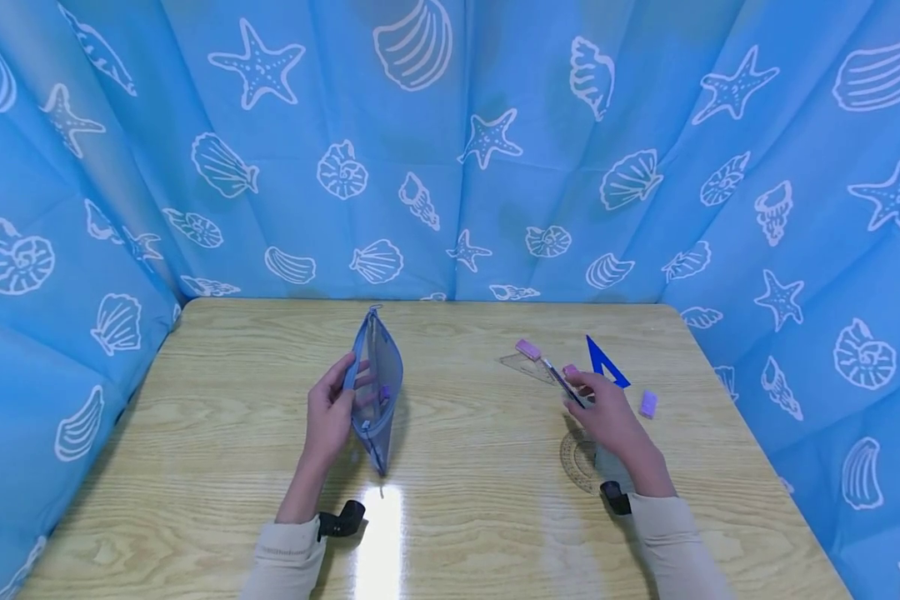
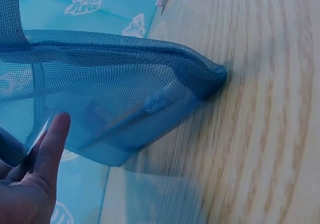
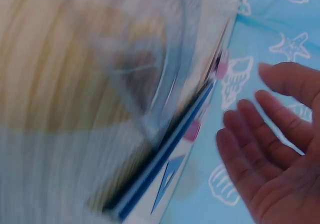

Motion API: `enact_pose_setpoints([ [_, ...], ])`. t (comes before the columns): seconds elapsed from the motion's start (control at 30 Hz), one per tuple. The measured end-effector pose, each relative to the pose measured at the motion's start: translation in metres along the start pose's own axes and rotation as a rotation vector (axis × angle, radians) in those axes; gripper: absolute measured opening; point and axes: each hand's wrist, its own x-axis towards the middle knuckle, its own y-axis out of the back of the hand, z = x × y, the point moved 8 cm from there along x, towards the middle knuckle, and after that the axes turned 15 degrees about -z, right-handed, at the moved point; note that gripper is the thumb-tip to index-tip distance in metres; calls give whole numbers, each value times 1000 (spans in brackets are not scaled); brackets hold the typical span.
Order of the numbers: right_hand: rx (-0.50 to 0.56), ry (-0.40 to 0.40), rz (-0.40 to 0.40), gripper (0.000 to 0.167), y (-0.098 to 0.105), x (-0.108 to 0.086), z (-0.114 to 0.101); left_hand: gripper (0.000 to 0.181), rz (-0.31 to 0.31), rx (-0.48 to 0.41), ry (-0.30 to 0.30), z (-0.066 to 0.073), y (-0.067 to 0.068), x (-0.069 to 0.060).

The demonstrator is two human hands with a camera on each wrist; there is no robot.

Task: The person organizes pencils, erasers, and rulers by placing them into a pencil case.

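My left hand (image 1: 332, 410) grips the side of a blue mesh zip pouch (image 1: 378, 375), holding it upright with its mouth parted. Through the mesh in the left wrist view, a long thin thing (image 2: 122, 119) shows faintly inside the pouch (image 2: 165, 89). My right hand (image 1: 607, 417) is over the table's right side, beside a dark pen or pencil (image 1: 561, 381). In the right wrist view this hand (image 3: 275, 149) has its fingers spread and slightly bent, with nothing between them. Close by are a pink eraser (image 1: 570, 370) and a blue set square (image 1: 607, 367).
Another pink eraser (image 1: 527, 349) sits by a clear set square (image 1: 527, 365). A purple eraser (image 1: 648, 404) is right of my right hand, and a clear protractor (image 1: 576, 460) lies nearer me. The wooden table (image 1: 232, 400) meets a blue shell-print curtain (image 1: 420, 208).
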Motion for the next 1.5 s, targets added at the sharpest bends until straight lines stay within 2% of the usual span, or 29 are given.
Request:
enact_pose_setpoints([
  [0.17, -46, -125, -36, 41, 4, -4, 17, 60, 3, 5, 16, -1, -1, 1],
  [0.43, -80, -223, -96, 41, 1, 1, 30, 60, 11, 25, 32, -3, 0, 1],
  [0.63, -48, -226, -134, 36, -1, 4, 26, 61, 9, 13, 33, -3, 0, 0],
  [0.97, -83, -231, -117, 26, -2, 14, 30, 58, 3, -3, 39, -6, -2, 2],
  [1.2, -69, -285, -93, 22, -1, 15, 35, 59, 7, -1, 40, -6, -4, 3],
  [1.5, -85, -291, -123, 11, -2, 18, 32, 60, 13, 0, 37, -7, -7, 3],
])
